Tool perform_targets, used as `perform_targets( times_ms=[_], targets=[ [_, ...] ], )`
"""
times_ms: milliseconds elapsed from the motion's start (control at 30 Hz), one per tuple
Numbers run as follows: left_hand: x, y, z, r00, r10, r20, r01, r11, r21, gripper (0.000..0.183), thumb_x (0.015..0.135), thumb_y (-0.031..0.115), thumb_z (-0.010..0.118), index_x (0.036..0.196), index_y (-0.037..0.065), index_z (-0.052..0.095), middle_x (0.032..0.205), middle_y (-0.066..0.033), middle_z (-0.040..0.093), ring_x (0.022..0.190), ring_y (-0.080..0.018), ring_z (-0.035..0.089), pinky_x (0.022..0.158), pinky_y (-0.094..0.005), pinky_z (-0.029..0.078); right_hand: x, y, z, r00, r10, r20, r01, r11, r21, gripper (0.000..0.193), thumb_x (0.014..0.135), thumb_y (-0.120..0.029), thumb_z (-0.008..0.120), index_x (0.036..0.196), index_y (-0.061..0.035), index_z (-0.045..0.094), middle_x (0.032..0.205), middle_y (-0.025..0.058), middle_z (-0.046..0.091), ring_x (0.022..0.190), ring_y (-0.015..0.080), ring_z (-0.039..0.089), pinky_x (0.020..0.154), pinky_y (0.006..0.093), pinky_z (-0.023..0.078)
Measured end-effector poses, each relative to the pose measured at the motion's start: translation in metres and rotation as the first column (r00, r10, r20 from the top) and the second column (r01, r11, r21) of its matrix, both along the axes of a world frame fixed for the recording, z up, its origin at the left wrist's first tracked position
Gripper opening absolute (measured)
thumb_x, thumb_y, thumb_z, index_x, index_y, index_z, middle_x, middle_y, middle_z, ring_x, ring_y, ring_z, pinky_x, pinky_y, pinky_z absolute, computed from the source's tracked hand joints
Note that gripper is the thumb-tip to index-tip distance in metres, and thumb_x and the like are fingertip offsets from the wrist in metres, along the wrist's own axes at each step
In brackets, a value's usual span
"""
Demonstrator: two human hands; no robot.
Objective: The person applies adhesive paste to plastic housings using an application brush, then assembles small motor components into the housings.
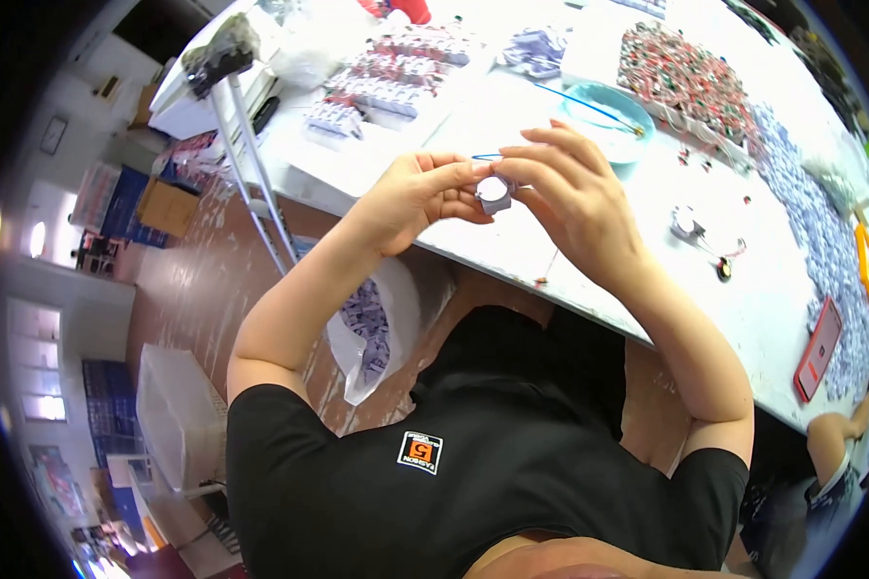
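White counter (570,241) fills the upper right of the view, with brown floor (203,299) to your left and below it. Your two hands meet above the counter's near edge, and between them is a small white-and-silver part (493,192). Your left hand (418,196) is curled, its fingertips closed on the part's left side. Your right hand (572,188) comes over from the right, thumb and forefinger pinching the same part while the other fingers spread loosely above it. A thin blue wire (487,156) shows just above the part, between your fingertips; you cannot tell from here whether it is joined to the part. Beyond your right hand sits a teal bowl (637,124) with a blue stick (579,104) lying across it. Near your right forearm, a small round piece with trailing leads (686,223) lies on the counter. Farther back on the right is a heap of red and green components (681,72), and a band of pale lilac pieces (811,212) runs down the right edge. A red flat device (818,349) rests near the counter's right end. At the back left lie rows of packed pieces (386,82). Under the counter, by your left elbow, a white bag (396,318) holds more lilac pieces.
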State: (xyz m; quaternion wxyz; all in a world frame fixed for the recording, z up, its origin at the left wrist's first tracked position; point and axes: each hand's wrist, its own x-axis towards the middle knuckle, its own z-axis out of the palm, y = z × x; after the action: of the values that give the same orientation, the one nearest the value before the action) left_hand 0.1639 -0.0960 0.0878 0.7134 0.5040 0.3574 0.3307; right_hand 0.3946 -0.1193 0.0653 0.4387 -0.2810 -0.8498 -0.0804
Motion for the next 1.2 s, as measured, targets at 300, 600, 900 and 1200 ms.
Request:
perform_targets(
  times_ms=[300,600,900,1200],
  targets=[
    [-0.042,0.019,0.032,0.855,0.254,-0.452,0.153,0.710,0.688,0.025,0.096,0.008,0.069,0.118,-0.003,0.067,0.105,-0.0083,0.072,0.094,-0.0125,0.069,0.085,-0.0250,0.057,-0.030,0.055,0.018,0.849,0.053,-0.525,-0.499,0.404,-0.767,0.040,0.091,-0.023,0.076,0.120,0.0036,0.067,0.109,0.0132,0.073,0.104,0.0174,0.070,0.091,0.0304,0.055],
    [-0.096,0.063,0.074,0.869,0.351,-0.350,-0.080,0.796,0.600,0.037,0.097,0.026,0.069,0.119,-0.003,0.066,0.102,-0.0115,0.072,0.093,-0.0160,0.071,0.086,-0.0261,0.059,-0.092,0.095,0.052,0.920,0.031,-0.390,-0.131,0.964,-0.232,0.031,0.087,-0.015,0.078,0.113,-0.0004,0.070,0.097,0.0104,0.073,0.104,0.0199,0.068,0.088,0.0322,0.052],
    [-0.129,0.112,0.096,0.948,-0.266,0.174,0.171,0.889,0.425,0.029,0.097,0.028,0.069,0.104,0.000,0.071,0.092,-0.0112,0.073,0.082,-0.0192,0.073,0.079,-0.0303,0.060,-0.158,0.148,0.064,0.972,0.199,-0.121,-0.092,0.805,0.586,0.030,0.078,-0.008,0.070,0.106,-0.0005,0.062,0.102,0.0096,0.059,0.101,0.0269,0.055,0.090,0.0410,0.046],
    [-0.139,0.095,0.126,0.991,0.108,-0.081,-0.052,0.861,0.506,0.029,0.097,0.023,0.069,0.111,-0.003,0.070,0.099,-0.0105,0.072,0.087,-0.0152,0.071,0.079,-0.0278,0.061,-0.123,0.143,0.010,0.863,0.075,-0.500,-0.383,0.743,-0.549,0.031,0.092,-0.005,0.066,0.123,-0.0042,0.063,0.121,0.0105,0.065,0.106,0.0210,0.063,0.096,0.0349,0.049]
  ],
)
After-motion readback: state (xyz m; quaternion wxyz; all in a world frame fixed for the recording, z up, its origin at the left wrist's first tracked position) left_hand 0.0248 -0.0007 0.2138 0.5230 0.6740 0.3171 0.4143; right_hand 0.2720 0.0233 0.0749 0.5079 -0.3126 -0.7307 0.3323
